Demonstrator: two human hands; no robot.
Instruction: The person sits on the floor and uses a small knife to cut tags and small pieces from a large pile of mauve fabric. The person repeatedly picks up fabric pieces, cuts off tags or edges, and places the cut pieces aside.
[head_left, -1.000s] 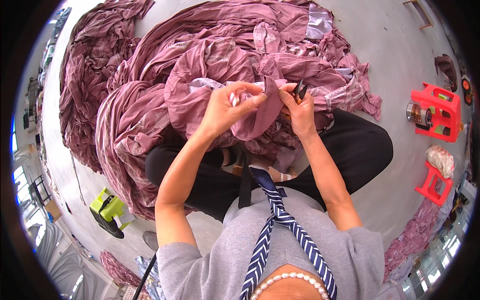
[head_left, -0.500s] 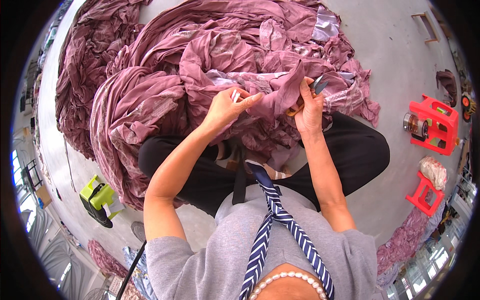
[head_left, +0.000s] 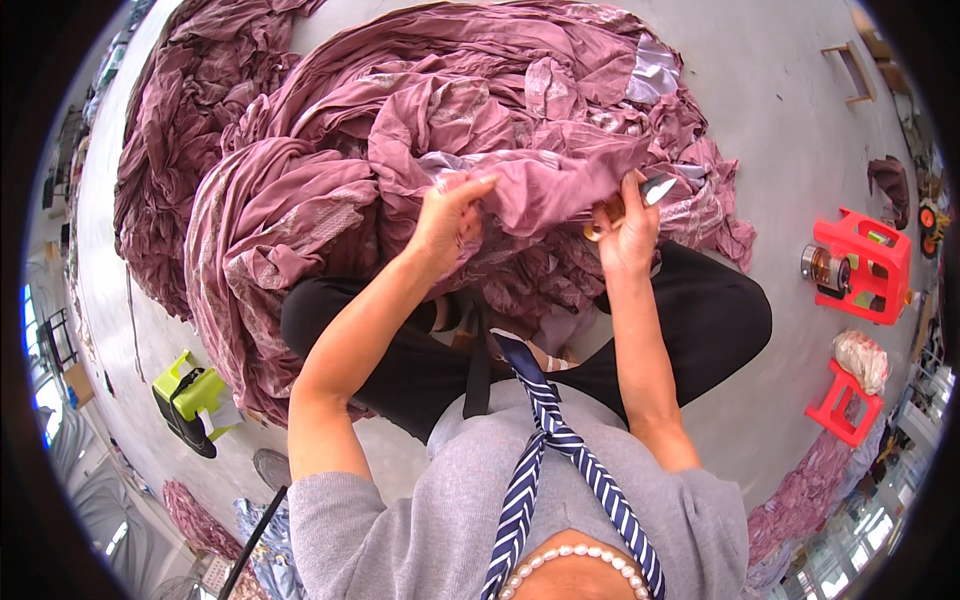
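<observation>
A big heap of mauve-pink fabric with pale patterned bands lies before my crossed legs. One stretch of the fabric is drawn across between my hands, slightly blurred. My left hand is closed on it at its left end, thumb pointing right. My right hand is closed round a pair of scissors, blades up and to the right, a yellowish handle loop below the fingers. The fabric's right end meets the fingertips of my right hand. Whether those fingers also pinch it is hard to see.
Red plastic stools stand at the right, one with a glass jar beside it, another under a whitish bag. A lime-green stool with dark cloth is at the left. A wooden frame lies far right.
The fabric between my hands is now stretched out sideways, its raised corner pulled right. My right hand has shifted right with the scissors. The white bit at my left fingers no longer shows.
</observation>
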